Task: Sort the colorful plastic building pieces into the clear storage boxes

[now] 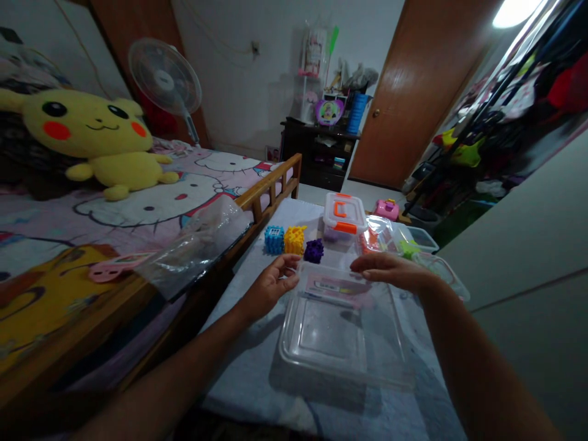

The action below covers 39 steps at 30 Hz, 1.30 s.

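Observation:
A clear plastic box (340,334) with a pink handle on its lid lies on the small covered table (257,373) in front of me. My left hand (272,285) is at the box's far left corner, fingers curled loosely and touching its edge. My right hand (388,269) rests on the far right edge, fingers stretched flat and pointing left. Beyond the box stand a blue block cube (274,239), a yellow block cube (294,239) and a purple block cube (314,250).
A clear container with an orange handle (343,217) and other plastic tubs (420,242) sit at the table's far side. A bed (138,208) with a yellow plush toy (98,138) and a plastic bag (197,245) lies left. A fan, dresser and door stand behind.

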Motion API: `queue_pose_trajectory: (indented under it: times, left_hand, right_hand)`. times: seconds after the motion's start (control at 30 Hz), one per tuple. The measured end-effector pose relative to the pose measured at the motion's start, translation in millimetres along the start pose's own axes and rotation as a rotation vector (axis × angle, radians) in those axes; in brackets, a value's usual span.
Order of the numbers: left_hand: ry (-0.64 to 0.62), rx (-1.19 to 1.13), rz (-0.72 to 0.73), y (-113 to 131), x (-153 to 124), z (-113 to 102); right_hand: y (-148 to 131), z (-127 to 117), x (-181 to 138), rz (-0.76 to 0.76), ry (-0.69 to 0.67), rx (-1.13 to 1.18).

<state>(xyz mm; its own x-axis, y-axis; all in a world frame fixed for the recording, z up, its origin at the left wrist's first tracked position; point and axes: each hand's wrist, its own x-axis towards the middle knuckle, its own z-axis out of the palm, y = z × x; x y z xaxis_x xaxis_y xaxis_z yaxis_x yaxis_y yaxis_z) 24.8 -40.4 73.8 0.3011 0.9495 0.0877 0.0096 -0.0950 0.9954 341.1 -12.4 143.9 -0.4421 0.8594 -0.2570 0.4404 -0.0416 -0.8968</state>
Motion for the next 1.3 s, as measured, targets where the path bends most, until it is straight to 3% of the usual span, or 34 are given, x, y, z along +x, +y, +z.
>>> queue_pose_trajectory:
  times: [0.07,0.17,0.33,0.4,0.5,0.67,0.83,0.93,1.07,1.3]
  left_hand:
    - [0.025,0.094,0.035,1,10,-13]
    - [0.17,0.339,0.105,2,31,-40]
    - [0.298,0.674,0.206,0,68,-84]
    - [0.26,0.796,0.204,0,81,-96]
    - [0.094,0.889,0.17,-2,99,-104]
    - [-0.145,1.064,0.111,-10,123,-104]
    - [-0.305,1.283,0.009,-13,142,-102]
    - [-0.364,1.31,0.009,-12,149,-103]
    - [-0.412,1.323,0.0,-11,154,-102]
    - [-0.396,1.34,-0.019,-6,154,-99]
  right_hand:
    - [12,1,-20,0.013,0.124,0.097]
    - [34,13,-44,0.008,0.295,0.183]
    - [56,41,-58,0.01,0.387,0.228]
    - [56,47,-57,-0.007,0.443,0.242]
    - [54,48,-53,-0.059,0.546,0.243]
    - [56,50,-47,-0.052,0.478,0.197]
    - [58,50,-50,-0.042,0.602,0.154]
    - [60,45,-55,0.006,0.653,0.13]
    - [62,39,-56,0.01,0.591,0.138]
    - [72,42,-71,0.048,0.652,0.285]
